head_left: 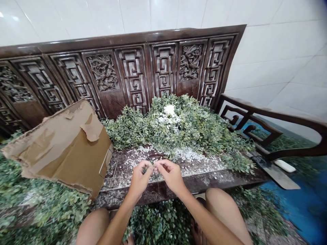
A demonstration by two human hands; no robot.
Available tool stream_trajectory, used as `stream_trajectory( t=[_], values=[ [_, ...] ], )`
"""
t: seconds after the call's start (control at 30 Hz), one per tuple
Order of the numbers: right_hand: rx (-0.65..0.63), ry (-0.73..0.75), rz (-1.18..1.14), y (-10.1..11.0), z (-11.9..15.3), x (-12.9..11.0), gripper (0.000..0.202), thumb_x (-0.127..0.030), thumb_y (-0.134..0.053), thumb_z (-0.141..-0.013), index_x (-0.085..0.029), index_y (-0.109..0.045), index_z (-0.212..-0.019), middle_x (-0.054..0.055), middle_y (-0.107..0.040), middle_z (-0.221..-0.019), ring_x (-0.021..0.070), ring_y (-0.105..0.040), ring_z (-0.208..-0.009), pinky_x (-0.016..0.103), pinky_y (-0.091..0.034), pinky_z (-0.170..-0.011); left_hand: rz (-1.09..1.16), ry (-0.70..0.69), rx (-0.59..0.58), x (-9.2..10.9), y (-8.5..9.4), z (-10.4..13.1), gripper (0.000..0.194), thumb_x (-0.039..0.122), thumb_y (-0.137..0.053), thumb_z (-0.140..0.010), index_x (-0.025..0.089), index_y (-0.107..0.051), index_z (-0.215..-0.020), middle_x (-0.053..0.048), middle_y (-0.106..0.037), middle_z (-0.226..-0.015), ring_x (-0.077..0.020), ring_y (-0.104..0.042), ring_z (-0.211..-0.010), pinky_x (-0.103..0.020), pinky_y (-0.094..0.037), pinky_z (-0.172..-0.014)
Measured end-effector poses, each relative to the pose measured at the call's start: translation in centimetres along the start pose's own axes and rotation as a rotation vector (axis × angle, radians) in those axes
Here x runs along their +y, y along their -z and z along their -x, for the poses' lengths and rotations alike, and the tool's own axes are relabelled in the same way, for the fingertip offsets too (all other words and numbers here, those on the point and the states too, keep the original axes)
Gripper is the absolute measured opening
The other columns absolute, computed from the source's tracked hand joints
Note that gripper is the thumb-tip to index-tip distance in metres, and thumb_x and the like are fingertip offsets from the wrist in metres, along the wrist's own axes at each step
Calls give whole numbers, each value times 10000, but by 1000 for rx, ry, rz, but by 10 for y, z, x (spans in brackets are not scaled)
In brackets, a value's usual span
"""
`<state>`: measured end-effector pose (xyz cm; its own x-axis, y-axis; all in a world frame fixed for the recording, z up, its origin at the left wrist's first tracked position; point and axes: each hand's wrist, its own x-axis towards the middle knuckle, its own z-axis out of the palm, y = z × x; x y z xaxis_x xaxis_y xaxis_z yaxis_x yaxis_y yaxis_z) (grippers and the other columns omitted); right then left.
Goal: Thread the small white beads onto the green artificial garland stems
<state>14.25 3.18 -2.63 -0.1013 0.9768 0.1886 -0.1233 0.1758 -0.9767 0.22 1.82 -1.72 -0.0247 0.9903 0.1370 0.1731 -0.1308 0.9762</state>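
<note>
Over the front of the wooden bench, my left hand (140,177) and my right hand (170,174) meet fingertip to fingertip. Both are closed in a pinch on a small green sprig (146,168), mostly hidden by the fingers. Small white discs (189,154) lie scattered on the bench seat (158,190) just beyond the hands. Behind them rises a large heap of green leafy sprigs (201,126), with a clump of white pieces (169,110) on top.
A torn cardboard box (74,149) stands on the left, with a bent metal wire (104,163) beside it. More greenery (160,224) lies below the bench. A flat blade-like tool (281,175) and a white bar-shaped object (285,165) rest by the carved armrest (288,119).
</note>
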Motion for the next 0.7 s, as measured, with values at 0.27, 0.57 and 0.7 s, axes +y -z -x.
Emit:
stream_trajectory(
  t=[0.27, 0.57, 0.7],
  values=[
    [-20, 42, 65, 1, 2, -2, 149, -303, -630, -836, -178, -710, -824, 29, -676, -708, 163, -636, -666, 263, -514, -645, 4, -12, -12, 0, 1, 1, 135, 268, -550, -835, 179, -587, -739, -11, -591, -722, -173, -558, -749, -257, -431, -717],
    [-4, 29, 49, 0, 2, -4, 151, -304, -627, -835, -174, -703, -827, 23, -672, -680, 161, -635, -645, 261, -516, -634, 2, -13, -12, 0, 0, 1, 130, 260, -555, -834, 179, -591, -738, -8, -596, -727, -171, -562, -748, -255, -429, -715],
    [-12, 41, 58, 0, 2, -4, 145, -300, -629, -836, -173, -700, -824, 27, -674, -695, 160, -638, -653, 257, -516, -638, -3, -6, -8, 3, 0, 1, 143, 280, -560, -826, 178, -594, -732, -13, -601, -721, -177, -569, -753, -257, -437, -717]
  ],
)
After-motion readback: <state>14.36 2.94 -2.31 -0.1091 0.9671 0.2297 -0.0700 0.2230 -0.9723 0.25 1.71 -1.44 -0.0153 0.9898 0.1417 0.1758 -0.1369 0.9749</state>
